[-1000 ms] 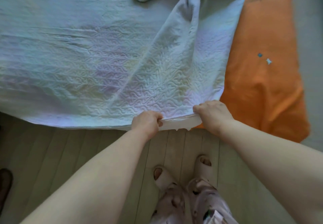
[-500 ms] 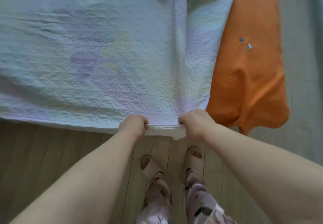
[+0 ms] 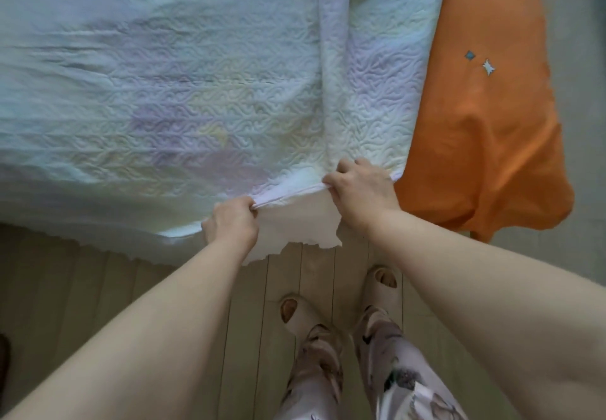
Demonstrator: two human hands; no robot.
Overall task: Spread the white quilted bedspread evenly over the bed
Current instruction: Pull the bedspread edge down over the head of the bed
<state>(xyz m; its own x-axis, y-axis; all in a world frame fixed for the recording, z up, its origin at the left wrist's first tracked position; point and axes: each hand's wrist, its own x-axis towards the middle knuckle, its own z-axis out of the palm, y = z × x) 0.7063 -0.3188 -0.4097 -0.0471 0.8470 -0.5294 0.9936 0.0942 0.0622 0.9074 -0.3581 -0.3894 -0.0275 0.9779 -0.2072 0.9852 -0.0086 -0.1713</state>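
Note:
The white quilted bedspread (image 3: 183, 98) covers most of the bed, with a long fold ridge (image 3: 333, 68) running from the top down to its near edge. My left hand (image 3: 231, 224) is closed on that near hem. My right hand (image 3: 360, 186) grips the same hem a little to the right, close to the corner. Between and below the hands a plain white flap (image 3: 295, 226) of the underside hangs over the bed's edge. Right of the bedspread, the orange sheet (image 3: 485, 118) on the bed lies uncovered.
Pale wooden floorboards (image 3: 124, 288) run along the near side of the bed. My feet in beige slippers (image 3: 295, 314) and patterned trousers stand just below the hands. Grey floor (image 3: 577, 59) shows beyond the bed's right edge.
The hem between my hands has lifted and turned, showing more of the white underside. My right hand has moved up and away from my left. The fold stands narrower and straighter.

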